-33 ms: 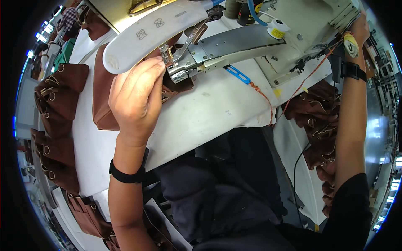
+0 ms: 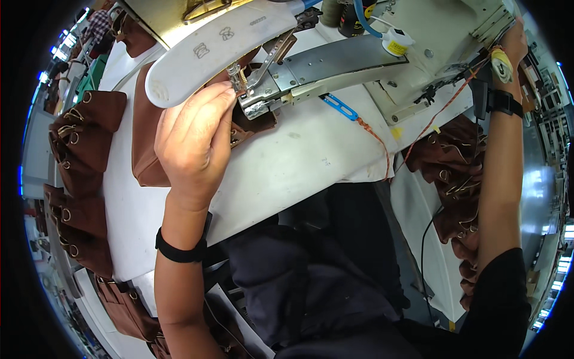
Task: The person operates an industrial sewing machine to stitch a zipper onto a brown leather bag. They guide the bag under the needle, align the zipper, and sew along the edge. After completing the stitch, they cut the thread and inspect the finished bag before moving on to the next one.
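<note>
My left hand (image 2: pixel 191 137) reaches up to the needle area of a white sewing machine (image 2: pixel 221 45). Its fingertips pinch together on the edge of a brown leather piece (image 2: pixel 146 155) right at the presser foot (image 2: pixel 248 96). The piece lies under the hand and over the machine's grey metal arm (image 2: pixel 335 66). My right hand (image 2: pixel 508 51), with a black watch on the wrist and pale tape on one finger, rests against the machine's right end at the upper right. Its fingers are mostly hidden there.
The white work table (image 2: pixel 299 161) curves around my lap. Brown leather pieces with metal rings are piled at the left (image 2: pixel 78 131) and hang at the right (image 2: pixel 454 173). A blue clip (image 2: pixel 338 107) and an orange thread (image 2: pixel 376 140) lie on the table.
</note>
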Available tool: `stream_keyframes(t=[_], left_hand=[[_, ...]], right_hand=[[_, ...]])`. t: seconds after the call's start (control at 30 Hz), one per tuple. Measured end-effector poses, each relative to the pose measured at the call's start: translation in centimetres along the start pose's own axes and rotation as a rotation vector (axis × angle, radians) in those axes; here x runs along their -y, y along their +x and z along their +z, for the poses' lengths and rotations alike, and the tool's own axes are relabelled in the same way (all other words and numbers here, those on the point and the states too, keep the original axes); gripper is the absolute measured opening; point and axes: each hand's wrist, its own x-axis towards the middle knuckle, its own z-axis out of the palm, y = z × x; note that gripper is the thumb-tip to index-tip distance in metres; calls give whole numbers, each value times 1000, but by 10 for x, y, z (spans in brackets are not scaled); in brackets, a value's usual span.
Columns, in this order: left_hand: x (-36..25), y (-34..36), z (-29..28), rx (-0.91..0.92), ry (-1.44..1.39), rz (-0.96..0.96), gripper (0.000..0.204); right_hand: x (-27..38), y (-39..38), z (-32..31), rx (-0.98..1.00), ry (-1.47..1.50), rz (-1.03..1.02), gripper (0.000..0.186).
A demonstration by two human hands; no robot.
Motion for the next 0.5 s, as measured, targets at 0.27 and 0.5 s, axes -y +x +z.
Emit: stream_keyframes(t=[0.27, 0.5], left_hand=[[2, 1, -2, 18, -11, 34, 23], [1, 2, -2, 29, -15, 36, 23]], right_hand=[[15, -25, 2, -70, 113, 48, 55], [28, -31, 3, -89, 198, 90, 57]])
